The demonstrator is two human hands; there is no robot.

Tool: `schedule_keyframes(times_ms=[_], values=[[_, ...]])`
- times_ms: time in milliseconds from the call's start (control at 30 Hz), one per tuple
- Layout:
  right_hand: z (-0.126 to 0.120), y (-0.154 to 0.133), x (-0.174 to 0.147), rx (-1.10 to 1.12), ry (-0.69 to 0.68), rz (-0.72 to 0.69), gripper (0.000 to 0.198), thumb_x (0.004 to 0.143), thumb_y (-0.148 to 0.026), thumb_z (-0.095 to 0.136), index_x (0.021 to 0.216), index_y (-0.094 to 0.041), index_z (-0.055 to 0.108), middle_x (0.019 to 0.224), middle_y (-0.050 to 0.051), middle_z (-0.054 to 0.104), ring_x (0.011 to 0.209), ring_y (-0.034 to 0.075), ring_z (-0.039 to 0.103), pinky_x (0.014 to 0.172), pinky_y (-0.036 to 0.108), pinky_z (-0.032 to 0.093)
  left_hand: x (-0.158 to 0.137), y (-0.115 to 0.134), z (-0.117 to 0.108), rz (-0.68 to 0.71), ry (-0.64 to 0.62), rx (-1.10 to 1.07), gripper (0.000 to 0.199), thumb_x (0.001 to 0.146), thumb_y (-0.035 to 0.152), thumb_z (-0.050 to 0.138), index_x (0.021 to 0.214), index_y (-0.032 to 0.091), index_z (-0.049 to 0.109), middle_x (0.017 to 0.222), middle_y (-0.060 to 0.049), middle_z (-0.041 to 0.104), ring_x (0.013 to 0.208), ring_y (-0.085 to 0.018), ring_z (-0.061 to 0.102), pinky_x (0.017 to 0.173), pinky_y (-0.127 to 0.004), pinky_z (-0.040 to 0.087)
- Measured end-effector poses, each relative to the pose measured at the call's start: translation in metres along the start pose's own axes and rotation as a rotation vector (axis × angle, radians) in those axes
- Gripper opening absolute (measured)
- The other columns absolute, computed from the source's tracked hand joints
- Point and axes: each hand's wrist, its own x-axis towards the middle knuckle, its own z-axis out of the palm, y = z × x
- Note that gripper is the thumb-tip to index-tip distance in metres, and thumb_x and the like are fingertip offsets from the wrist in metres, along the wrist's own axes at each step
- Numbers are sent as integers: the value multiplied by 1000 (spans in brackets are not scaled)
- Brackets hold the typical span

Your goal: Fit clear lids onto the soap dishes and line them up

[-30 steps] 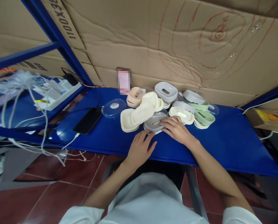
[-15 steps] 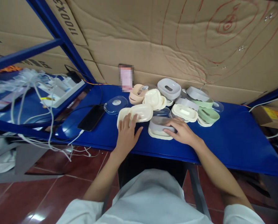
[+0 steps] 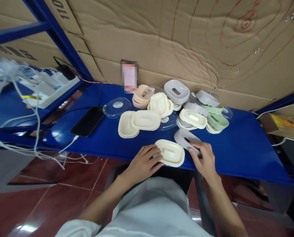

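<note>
Head view: my left hand (image 3: 143,163) grips cream tray (image 3: 170,152) by its left rim, fingers curled under edge, keeping it level at near edge of blue table (image 3: 245,151). My right hand (image 3: 204,159) pinches grey lid (image 3: 186,140), tilted up just beside tray, thumb on rim near slot, so parts stay apart and each easy to see. Both pulled clear of pile (image 3: 176,108) further back, so nothing else crowds them. Phone (image 3: 88,121) lies left on its cable, well apart.
</note>
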Motion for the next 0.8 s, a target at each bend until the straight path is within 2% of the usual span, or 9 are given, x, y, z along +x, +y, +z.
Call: schedule_keyframes(times_ms=[67,133,233,300,367,467,567,700,800], values=[[4,-8,-7,-7,-43,-16,31,103,-30,63,133,-40,66,117,6,81,106,37,77,94,63,55,-6,-1,-1,-11,37,-25,27,104,32,69,130,24,69,129,-12,72,125,-28,68,105,-46,59],[11,-21,-8,11,-113,-54,40,104,-29,63,142,-42,62,124,5,80,111,37,76,98,63,53,-10,-1,-1,-33,77,-28,45,104,35,71,146,25,61,144,-17,65,133,-30,65,108,-47,59],[22,-44,-6,50,-233,-130,49,107,-29,60,153,-45,55,138,4,76,121,34,74,104,62,52,-11,-2,-2,-18,101,8,56,102,35,73,155,29,55,161,-18,53,147,-34,55,115,-53,54],[29,-56,-6,61,-291,-183,54,107,-32,62,159,-43,50,143,4,73,127,33,72,110,63,52,-10,-4,-3,19,97,31,51,104,31,70,153,29,57,161,-16,55,150,-34,53,119,-54,51],[33,-63,-7,51,-322,-230,61,106,-33,63,164,-38,46,149,6,69,135,34,68,117,64,50,-10,-6,-4,55,101,38,43,105,26,67,148,27,60,152,-14,63,147,-32,56,120,-53,50],[35,-64,-10,35,-330,-264,66,107,-26,61,168,-35,41,155,7,64,143,33,62,123,66,47,-9,-8,-5,70,107,30,36,105,23,66,141,23,64,140,-11,71,141,-30,59,116,-50,53],[33,-58,-11,38,-352,-294,63,108,-23,58,167,-35,43,155,7,64,146,31,60,126,65,46,-9,-10,-5,74,113,10,30,105,23,68,135,22,66,132,-9,74,132,-28,63,111,-46,56],[31,-50,-1,47,-450,-373,53,110,-25,57,162,-31,51,158,7,62,150,26,56,130,57,42,-11,-14,-4,96,176,10,21,104,22,69,125,20,68,121,-7,76,121,-27,66,105,-44,58],[34,-38,15,123,-459,-352,49,112,-30,54,161,-32,52,159,6,61,152,24,54,130,54,42,-13,-15,-5,66,182,-11,21,102,20,71,122,21,69,121,-8,75,122,-27,65,106,-46,57]])
